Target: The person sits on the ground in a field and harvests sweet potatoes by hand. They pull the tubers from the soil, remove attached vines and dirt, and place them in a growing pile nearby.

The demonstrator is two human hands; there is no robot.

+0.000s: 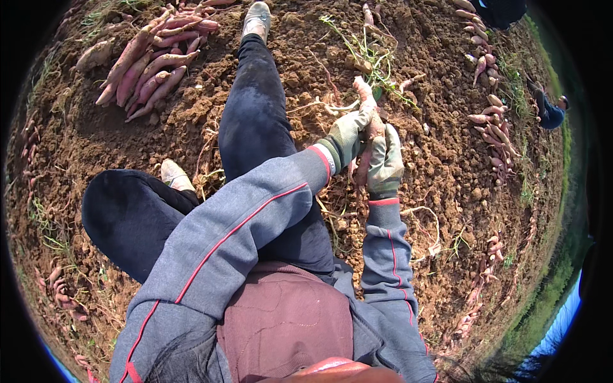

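Observation:
Both my hands wear soil-stained work gloves. My left hand [348, 131] grips a long pink sweet potato [365, 91] near its upper part. Just right of it, my right hand [385, 160] closes round sweet potato as well, with its fingers pointing up. Between the two hands, part of the root is hidden, and more pink root hangs below them; whether it is one root or several I cannot tell. Beyond the hands lies a green vine [376, 60] on the soil. A heap of sweet potatoes [158, 62] rests at the upper left.
My legs stretch over loose brown clods [297, 28], with one shoe [257, 19] at the top. Rows of sweet potatoes [495, 127] run along the right. A person in blue [551, 112] is at the far right; another person's dark clothing [500, 10] shows at the top right.

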